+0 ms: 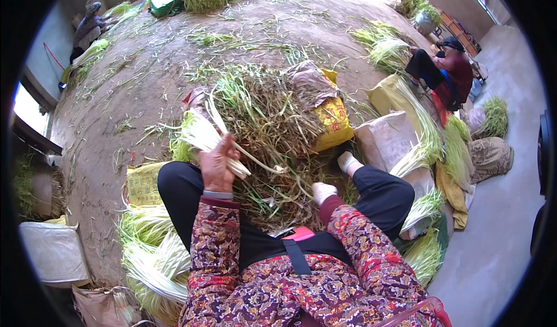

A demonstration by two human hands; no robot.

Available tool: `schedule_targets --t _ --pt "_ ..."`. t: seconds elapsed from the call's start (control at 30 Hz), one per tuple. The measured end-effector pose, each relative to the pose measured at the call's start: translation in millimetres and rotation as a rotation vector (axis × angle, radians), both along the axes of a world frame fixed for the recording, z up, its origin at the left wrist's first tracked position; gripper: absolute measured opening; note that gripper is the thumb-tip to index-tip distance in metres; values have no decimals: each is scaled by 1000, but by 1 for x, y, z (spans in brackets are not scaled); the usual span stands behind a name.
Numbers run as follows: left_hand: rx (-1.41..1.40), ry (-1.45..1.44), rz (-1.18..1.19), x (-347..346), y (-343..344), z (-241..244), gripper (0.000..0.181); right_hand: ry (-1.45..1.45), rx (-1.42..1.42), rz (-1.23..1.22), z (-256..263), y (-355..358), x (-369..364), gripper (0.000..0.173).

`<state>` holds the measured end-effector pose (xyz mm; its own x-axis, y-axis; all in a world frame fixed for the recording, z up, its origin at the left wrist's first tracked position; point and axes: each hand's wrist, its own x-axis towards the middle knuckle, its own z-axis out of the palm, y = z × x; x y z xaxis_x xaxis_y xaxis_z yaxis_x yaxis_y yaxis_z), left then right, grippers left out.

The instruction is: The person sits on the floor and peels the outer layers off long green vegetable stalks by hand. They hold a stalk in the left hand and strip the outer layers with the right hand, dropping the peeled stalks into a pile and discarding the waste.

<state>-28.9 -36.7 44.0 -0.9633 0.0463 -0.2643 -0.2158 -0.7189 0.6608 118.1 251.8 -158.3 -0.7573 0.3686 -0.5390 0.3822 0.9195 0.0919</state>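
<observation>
My left hand (pixel 217 166) is closed around a bunch of pale garlic-like stalks (pixel 200 133), with their white cut ends below the fist. One longer stalk (pixel 256 158) slants out to the right and ends in a small root end. My right hand (pixel 324 192), in a whitish glove or wrap, is a fist above my right thigh. A thin withered strip (pixel 303 187) runs into its fingers. Between my legs rises a heap of dry brown leaves and green stalks (pixel 270 113). Loose trimmings lie under both hands.
Pale trimmed stalks (pixel 156 257) are piled left of me; more stalks (pixel 420 153) lie on sacking at right. A yellow printed sack (pixel 333 118) borders the heap. One person (pixel 452 74) sits at right, another (pixel 89 26) far left. Scraps litter the floor (pixel 152 61).
</observation>
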Motion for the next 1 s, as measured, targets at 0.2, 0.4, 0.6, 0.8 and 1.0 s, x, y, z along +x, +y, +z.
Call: schedule_targets --t 0.2,0.4,0.6,0.8,1.0 --pt "47 118 39 -20 -38 8 31 14 -133 13 11 36 -9 29" --pt "-51 87 -16 -13 -18 -4 27 746 -784 357 107 -37 -51 49" --pt "-10 65 -49 -13 -6 5 17 597 -1269 88 79 -103 -43 27" --pt "2 80 64 -21 -19 -5 29 494 -907 -139 0 -64 -14 22" --pt "133 67 160 -30 -47 2 18 166 -466 -421 -30 19 7 29"
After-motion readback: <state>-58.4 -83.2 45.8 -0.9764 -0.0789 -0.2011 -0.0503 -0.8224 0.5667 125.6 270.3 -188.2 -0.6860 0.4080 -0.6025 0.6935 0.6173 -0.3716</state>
